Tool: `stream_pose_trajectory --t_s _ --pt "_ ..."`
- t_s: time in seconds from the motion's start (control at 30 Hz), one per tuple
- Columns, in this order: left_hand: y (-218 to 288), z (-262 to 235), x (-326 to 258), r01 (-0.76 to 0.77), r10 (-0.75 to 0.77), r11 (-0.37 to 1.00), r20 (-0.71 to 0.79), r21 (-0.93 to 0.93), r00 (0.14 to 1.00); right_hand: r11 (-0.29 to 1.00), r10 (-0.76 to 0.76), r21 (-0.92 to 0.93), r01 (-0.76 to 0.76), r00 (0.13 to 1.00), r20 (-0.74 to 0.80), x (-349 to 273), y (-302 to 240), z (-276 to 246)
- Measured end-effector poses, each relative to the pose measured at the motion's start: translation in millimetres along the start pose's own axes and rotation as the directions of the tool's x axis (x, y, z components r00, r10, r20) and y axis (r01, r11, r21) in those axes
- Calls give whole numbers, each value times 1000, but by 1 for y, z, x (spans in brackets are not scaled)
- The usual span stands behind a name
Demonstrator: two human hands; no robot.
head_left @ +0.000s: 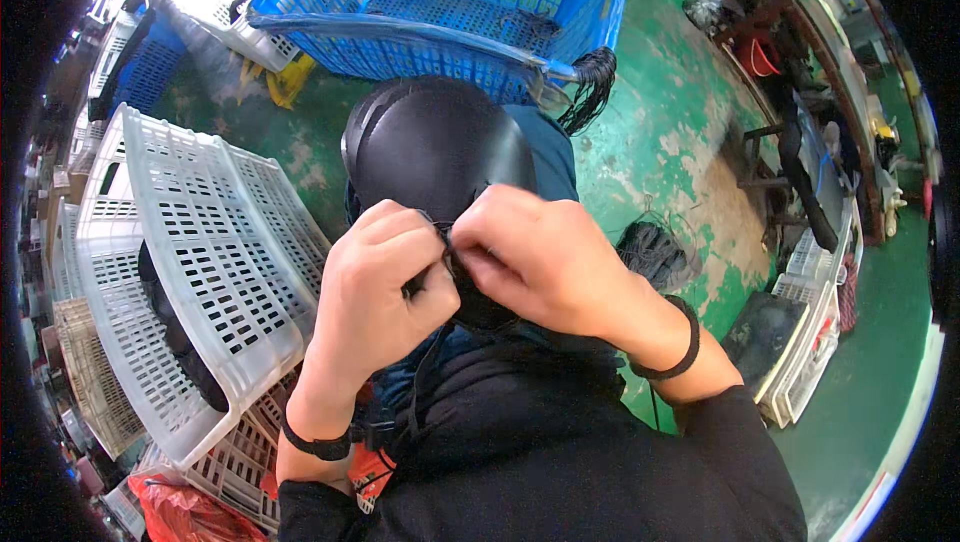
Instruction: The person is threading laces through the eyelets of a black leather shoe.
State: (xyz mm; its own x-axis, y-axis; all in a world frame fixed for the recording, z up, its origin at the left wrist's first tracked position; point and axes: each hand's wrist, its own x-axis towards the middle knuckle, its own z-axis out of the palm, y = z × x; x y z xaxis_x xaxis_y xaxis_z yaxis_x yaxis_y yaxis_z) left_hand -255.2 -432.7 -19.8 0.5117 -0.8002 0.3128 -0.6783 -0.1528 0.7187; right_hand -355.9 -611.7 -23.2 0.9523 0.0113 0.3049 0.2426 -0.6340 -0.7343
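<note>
Green painted floor [690,122], worn in patches. Blue slotted crate [450,2] up top, tipped; white slotted crate [200,252] on the person's left, tilted, more white crates stacked under and behind it. Workbench clutter [820,142] far right. Centre: black helmet shell [430,142], dome up, held in the lap against the dark top. Loose bundle of black straps [595,82] hangs by the blue crate; another dark coil [655,247] on the floor to the right. Left hand [375,292] and right hand [545,262] are together at the shell's near edge, both pinched tight on a thin black strap [445,242] where it meets the rim; knuckles nearly touching. Strap tail runs down to a small black buckle [380,432] near the left wrist. Risks, my read: the grip point is hidden by the fingers, so a misthreaded or twisted strap could go unnoticed; smooth dome only rests on the lap, so a hard pull could roll it off toward the floor.
</note>
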Motion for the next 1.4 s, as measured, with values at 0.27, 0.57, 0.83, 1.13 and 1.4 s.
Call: stream_pose_trajectory --t_s 0.27,0.57,0.83,1.13,1.4 --pt "-10 -11 -22 522 -345 449 399 -725 850 367 480 737 -567 794 373 -16 5 -18" --pt "-9 0 -33 265 -232 921 144 -287 962 454 514 675 -582 789 335 -33 22 -2" --pt "-10 1 -51 223 -262 817 2 -532 965 970 187 165 -178 981 -46 -43 10 -1" --pt "-26 -3 -119 566 -573 688 138 -454 808 972 134 -159 -174 963 -235 -49 -16 -12" --pt "91 -121 -78 288 -138 850 -341 441 930 824 -248 391 409 882 -401 29 -67 4"
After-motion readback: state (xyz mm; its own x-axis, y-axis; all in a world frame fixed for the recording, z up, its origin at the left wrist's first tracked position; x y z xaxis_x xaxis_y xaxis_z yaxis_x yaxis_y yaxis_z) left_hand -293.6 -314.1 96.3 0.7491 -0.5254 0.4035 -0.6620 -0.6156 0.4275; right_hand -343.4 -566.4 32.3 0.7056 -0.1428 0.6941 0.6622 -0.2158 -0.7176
